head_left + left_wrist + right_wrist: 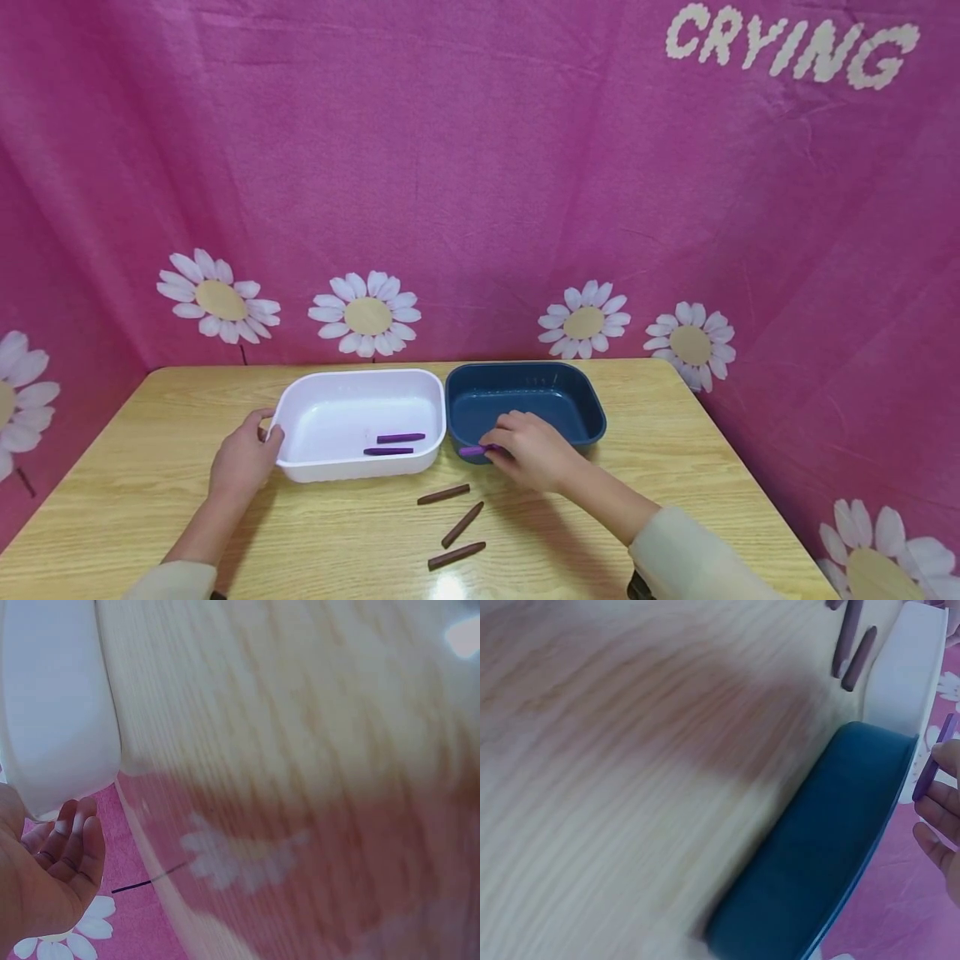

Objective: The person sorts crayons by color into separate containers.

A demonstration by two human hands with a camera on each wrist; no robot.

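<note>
My right hand (534, 450) pinches a purple crayon (474, 451) over the front rim of the dark blue basin (585, 400); the right wrist view also shows this crayon (934, 769) between thumb and fingers. At the left end of the white basin (360, 471), my left hand (243, 458) holds the rim. Two purple crayons, one farther back (401, 437) and one nearer (387, 452), lie inside the white basin. On the table in front are three brown crayons: one behind (444, 494), one slanted (462, 525) and one nearest me (457, 555).
Both basins stand side by side, touching or nearly so, toward the back of the wooden table (337, 542). A pink cloth (480, 183) printed with daisies hangs behind and at both sides of it.
</note>
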